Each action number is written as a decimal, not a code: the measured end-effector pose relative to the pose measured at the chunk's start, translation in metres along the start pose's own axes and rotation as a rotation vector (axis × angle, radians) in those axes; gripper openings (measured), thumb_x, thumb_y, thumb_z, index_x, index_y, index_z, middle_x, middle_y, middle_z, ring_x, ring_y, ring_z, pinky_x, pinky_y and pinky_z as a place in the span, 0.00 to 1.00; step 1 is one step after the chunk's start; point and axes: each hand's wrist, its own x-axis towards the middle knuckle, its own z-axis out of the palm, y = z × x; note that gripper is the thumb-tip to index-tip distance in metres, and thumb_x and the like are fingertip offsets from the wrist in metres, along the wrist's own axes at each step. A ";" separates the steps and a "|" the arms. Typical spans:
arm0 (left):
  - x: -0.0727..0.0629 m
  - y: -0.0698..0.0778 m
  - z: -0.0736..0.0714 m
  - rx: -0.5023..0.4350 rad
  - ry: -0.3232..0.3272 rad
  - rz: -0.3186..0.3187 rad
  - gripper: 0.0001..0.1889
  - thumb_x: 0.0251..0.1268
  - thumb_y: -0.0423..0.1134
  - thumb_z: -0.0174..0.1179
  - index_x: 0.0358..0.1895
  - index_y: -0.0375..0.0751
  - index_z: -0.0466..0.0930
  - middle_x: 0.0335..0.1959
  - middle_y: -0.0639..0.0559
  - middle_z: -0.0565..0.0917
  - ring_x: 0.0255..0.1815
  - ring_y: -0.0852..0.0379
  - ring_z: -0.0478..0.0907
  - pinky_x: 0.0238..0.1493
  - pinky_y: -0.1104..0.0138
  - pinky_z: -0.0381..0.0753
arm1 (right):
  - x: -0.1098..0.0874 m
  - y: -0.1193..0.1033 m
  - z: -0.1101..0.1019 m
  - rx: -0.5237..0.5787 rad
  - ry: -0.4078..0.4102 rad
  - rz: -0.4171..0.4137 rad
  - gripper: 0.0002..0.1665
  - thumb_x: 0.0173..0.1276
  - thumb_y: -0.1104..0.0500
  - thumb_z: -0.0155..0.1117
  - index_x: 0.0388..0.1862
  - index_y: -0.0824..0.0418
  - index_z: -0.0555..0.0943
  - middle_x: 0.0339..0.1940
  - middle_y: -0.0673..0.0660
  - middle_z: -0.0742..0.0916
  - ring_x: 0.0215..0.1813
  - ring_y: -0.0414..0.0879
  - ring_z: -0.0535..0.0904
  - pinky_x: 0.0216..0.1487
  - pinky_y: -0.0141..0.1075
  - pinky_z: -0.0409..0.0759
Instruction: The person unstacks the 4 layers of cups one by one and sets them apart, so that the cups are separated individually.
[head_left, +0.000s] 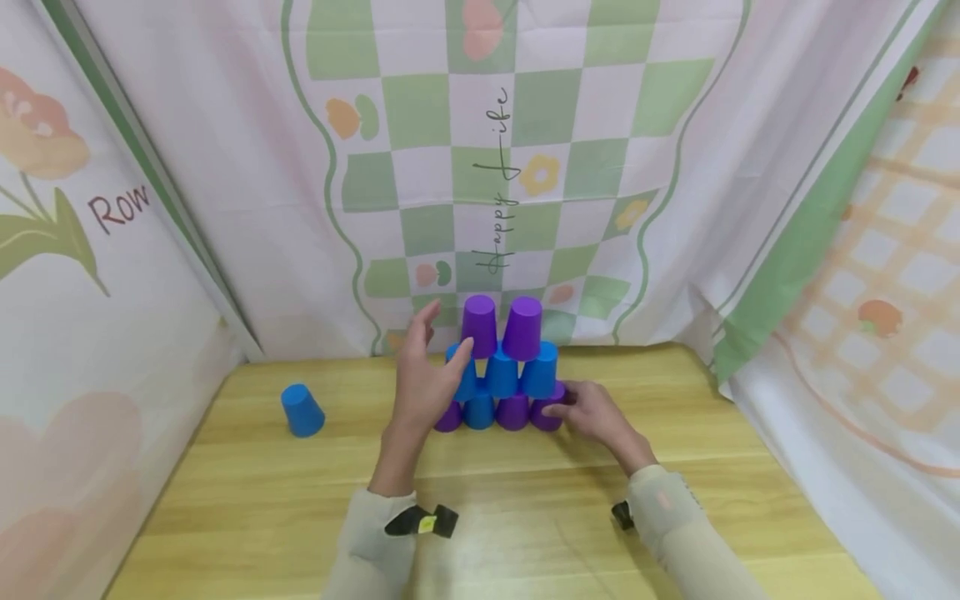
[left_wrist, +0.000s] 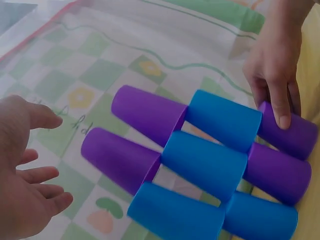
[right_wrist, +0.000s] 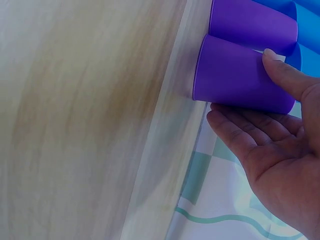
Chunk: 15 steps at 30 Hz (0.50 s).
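Upside-down cups stand in a pyramid on the table. Two purple cups (head_left: 480, 321) form its top row, with three blue cups (head_left: 540, 371) beneath them. The bottom row mixes purple and blue, including a blue cup (head_left: 478, 412). At its right end, my right hand (head_left: 600, 412) holds a purple cup (right_wrist: 240, 75), thumb across one side and fingers along another. My left hand (head_left: 423, 383) is raised beside the pyramid's upper left, thumb and fingers spread. In the left wrist view, a gap shows between that hand and the top cups.
A single blue cup (head_left: 302, 410) stands upside down on the left of the wooden table (head_left: 247, 492). Behind the pyramid hangs a green-checked curtain (head_left: 480, 175), with patterned curtains at both sides. Dark straps cross both sleeves near the wrists.
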 end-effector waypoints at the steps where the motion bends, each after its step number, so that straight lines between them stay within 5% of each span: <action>1: 0.002 0.001 0.003 0.008 -0.006 -0.006 0.35 0.71 0.37 0.69 0.78 0.41 0.66 0.77 0.44 0.72 0.79 0.44 0.68 0.79 0.51 0.70 | 0.000 0.000 0.001 0.002 0.002 -0.002 0.23 0.67 0.53 0.77 0.55 0.64 0.88 0.45 0.60 0.93 0.45 0.50 0.89 0.48 0.46 0.90; 15: 0.027 -0.010 0.032 0.093 -0.071 -0.118 0.40 0.71 0.39 0.69 0.81 0.39 0.60 0.79 0.40 0.69 0.80 0.40 0.67 0.78 0.45 0.70 | -0.001 0.000 0.000 0.033 -0.009 0.006 0.21 0.67 0.53 0.77 0.54 0.61 0.88 0.45 0.59 0.93 0.43 0.48 0.88 0.48 0.45 0.89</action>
